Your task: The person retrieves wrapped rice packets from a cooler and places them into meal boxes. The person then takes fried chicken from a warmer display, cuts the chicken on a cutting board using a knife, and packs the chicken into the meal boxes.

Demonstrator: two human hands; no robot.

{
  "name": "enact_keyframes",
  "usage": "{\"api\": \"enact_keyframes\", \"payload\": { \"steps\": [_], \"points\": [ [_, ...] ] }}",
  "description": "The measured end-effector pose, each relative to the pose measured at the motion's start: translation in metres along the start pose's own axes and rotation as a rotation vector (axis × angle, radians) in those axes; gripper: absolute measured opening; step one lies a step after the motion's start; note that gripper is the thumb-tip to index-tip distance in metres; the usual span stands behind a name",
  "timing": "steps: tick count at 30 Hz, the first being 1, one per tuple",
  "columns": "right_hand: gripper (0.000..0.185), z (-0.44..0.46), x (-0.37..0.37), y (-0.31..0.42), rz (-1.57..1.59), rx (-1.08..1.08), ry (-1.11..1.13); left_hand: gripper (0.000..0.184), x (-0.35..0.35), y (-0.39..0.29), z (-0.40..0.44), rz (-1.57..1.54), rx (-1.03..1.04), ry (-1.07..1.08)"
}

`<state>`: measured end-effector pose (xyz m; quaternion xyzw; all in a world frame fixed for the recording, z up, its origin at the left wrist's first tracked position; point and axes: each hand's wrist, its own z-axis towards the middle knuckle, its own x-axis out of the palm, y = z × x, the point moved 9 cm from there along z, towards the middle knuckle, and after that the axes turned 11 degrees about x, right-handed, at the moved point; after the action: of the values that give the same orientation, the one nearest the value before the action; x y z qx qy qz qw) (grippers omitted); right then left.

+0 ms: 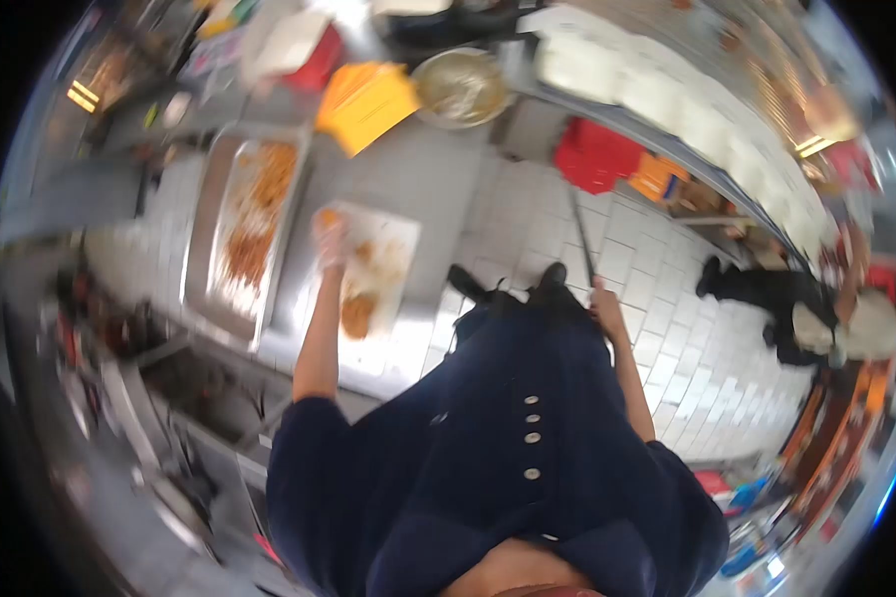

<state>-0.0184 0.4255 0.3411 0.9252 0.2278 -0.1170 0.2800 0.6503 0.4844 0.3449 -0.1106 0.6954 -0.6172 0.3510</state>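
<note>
My left hand (331,244), in a clear glove, reaches over a white cutting board (393,264) and closes on an orange-brown piece of food (328,215) at the board's far left corner. A larger browned piece of food (356,315) lies near the board's close edge, with smaller crumbs and bits around it. Low at my right side, my right hand (605,306) is wrapped round a long, thin, dark tool (582,234) pointing away from me over the floor. Blur hides what kind of tool it is.
A deep metal pan (199,234) with shredded orange-brown food stands left of the board. Beyond are yellow-orange packets (366,104) and a round metal bowl (459,88). A sink (209,388) is at the left. Another person (846,323) stands at the far right.
</note>
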Motion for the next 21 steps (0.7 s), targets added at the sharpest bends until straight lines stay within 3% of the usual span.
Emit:
{"api": "enact_keyframes", "payload": {
  "steps": [1, 2, 3, 5, 8, 10, 14, 18, 21],
  "points": [
    [0.075, 0.007, -0.012, -0.011, -0.076, 0.003, -0.026, 0.037, 0.003, 0.017, 0.005, -0.154, -0.079, -0.091],
    [0.076, 0.005, -0.024, -0.017, -0.064, -0.009, -0.051, 0.034, 0.023, -0.012, 0.003, -0.236, -0.249, -0.152],
    [0.077, 0.004, -0.036, -0.025, -0.054, -0.018, -0.075, 0.027, 0.052, -0.069, -0.006, -0.448, -0.153, -0.227],
    [0.080, 0.023, -0.067, -0.061, -0.125, -0.015, -0.145, 0.024, 0.135, -0.117, -0.007, -0.712, -0.161, -0.090],
    [0.084, 0.015, -0.117, -0.116, 0.031, 0.148, -0.176, 0.020, 0.283, -0.185, -0.027, -0.835, -0.157, 0.104],
    [0.084, 0.023, -0.151, -0.167, 0.098, 0.211, -0.191, 0.017, 0.403, -0.257, -0.066, -1.035, -0.353, 0.314],
    [0.087, 0.041, -0.203, -0.265, 0.326, 0.298, -0.245, 0.015, 0.647, -0.359, -0.149, -1.197, -0.500, 0.676],
    [0.086, 0.032, -0.250, -0.322, 0.602, 0.412, -0.238, 0.023, 0.877, -0.449, -0.273, -1.141, -0.726, 0.922],
    [0.088, 0.029, -0.266, -0.360, 0.690, 0.434, -0.346, 0.029, 1.035, -0.501, -0.362, -0.961, -0.751, 1.154]
  ]
}}
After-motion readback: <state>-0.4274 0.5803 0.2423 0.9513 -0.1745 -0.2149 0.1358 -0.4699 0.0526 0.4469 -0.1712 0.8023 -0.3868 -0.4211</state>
